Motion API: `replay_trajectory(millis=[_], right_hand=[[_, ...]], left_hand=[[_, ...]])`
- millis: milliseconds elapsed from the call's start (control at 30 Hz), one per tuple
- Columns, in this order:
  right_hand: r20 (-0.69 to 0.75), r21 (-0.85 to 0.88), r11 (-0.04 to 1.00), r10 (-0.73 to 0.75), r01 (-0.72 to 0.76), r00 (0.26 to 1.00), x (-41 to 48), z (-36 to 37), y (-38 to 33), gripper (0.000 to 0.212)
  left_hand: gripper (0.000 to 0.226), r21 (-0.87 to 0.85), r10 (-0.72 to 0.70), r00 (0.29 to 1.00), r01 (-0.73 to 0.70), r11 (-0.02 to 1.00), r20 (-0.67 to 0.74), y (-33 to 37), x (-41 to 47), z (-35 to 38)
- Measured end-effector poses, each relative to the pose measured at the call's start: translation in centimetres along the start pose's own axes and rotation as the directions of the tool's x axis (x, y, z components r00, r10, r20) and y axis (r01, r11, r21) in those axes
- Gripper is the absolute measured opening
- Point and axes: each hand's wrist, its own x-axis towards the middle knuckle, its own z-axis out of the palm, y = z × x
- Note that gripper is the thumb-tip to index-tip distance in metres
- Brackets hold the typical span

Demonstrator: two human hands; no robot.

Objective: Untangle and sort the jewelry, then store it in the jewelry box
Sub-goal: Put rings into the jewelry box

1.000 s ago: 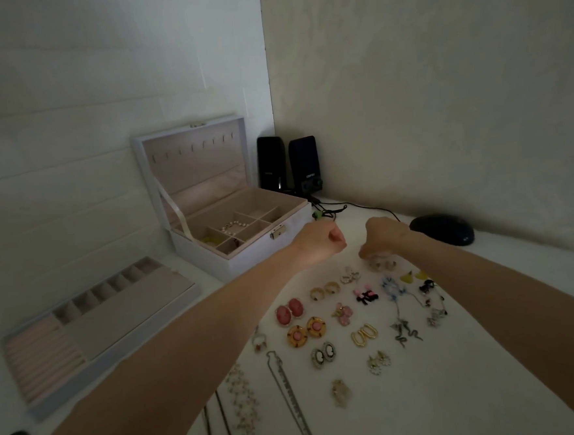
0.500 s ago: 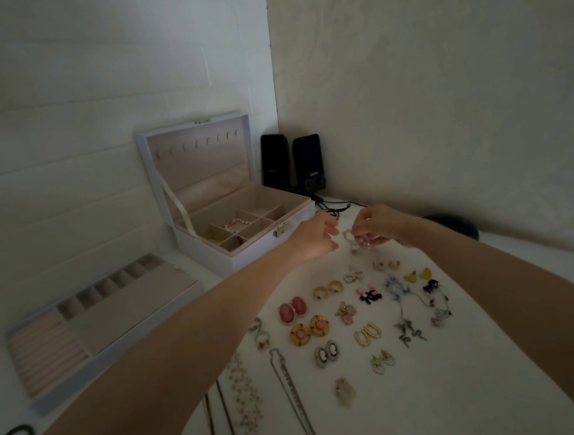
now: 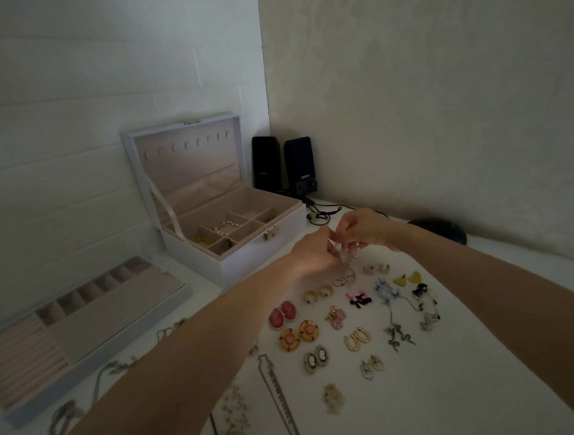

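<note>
- Tabletop (image 3: 459,375), plain white, fills most of the view, and everything's spread out on it.
- Pink-lined divider tray (image 3: 115,314) sits off to the left, apart from the box.
- Jewelry box (image 3: 248,264) stands open near the back corner with its lid up. A pearl bracelet (image 3: 226,226) lies in one middle compartment, and there's something yellow in the compartment to its left.
- Two black speakers (image 3: 298,162) are tucked behind the box against the wall.
- Left hand (image 3: 315,257) and right hand (image 3: 364,227) meet just off the box's front right corner. Both pinch a little pearl strand (image 3: 353,259) that dangles between them over the table.
- Earring pairs (image 3: 308,331) lie in tidy rows on the near side of the hands.
- Chain necklace (image 3: 279,398) stretches toward the near edge.
</note>
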Motion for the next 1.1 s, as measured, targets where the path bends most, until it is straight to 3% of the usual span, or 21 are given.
replay_trajectory(millis=[100, 300, 367, 467, 667, 767, 867, 967, 1100], right_hand=[[-0.006, 0.005, 0.999, -0.038, 0.038, 0.999, -0.1, -0.1, -0.1, 0.016], [-0.106, -0.068, 0.996, -0.065, 0.058, 0.992, 0.4, -0.2, 0.1, 0.017], [-0.132, 0.023, 0.999, -0.041, 0.044, 0.99, 0.5, -0.2, 0.3, 0.014], [-0.165, 0.141, 0.988, -0.039, 0.062, 0.985, 0.4, -0.3, 0.1, 0.019], [-0.142, 0.203, 0.974, -0.075, 0.103, 0.987, -0.3, -0.5, -1.5, 0.026], [-0.16, 0.291, 0.949, -0.078, 0.123, 0.984, -0.3, -0.3, -2.6, 0.025], [-0.167, 0.387, 0.908, -0.099, 0.158, 0.981, -0.1, 0.0, -3.5, 0.022], [-0.192, 0.413, 0.892, -0.111, 0.183, 0.975, 0.0, 0.5, -4.1, 0.02], [-0.179, 0.49, 0.855, -0.095, 0.173, 0.979, 0.1, 1.0, -4.5, 0.021]], left_hand=[[0.023, 0.122, 0.009, 0.991, 0.007, 0.993, -0.13, -0.4, 0.4, -0.3], [0.018, -0.3, -0.047, 0.922, -0.077, 0.951, -0.385, -0.6, 0.8, -1.9], [0.014, -0.476, -0.08, 0.918, -0.125, 0.871, -0.388, -0.2, 0.4, -2.7], [0.013, -0.61, -0.109, 0.931, -0.136, 0.781, -0.348, 0.0, -0.3, -3.6], [0.02, -0.565, -0.146, 0.931, -0.074, 0.822, -0.335, -0.1, -0.6, -4.2], [0.032, -0.595, -0.167, 0.961, 0.002, 0.803, -0.221, 0.4, -1.2, -4.5], [0.029, -0.635, -0.207, 0.978, 0.161, 0.756, 0.002, 1.3, -2.4, -5.0], [0.035, -0.763, -0.173, 0.959, 0.284, 0.58, 0.226, 1.7, -3.0, -5.5], [0.034, -0.866, -0.184, 0.952, 0.298, 0.4, 0.243, 1.4, -2.8, -5.7]])
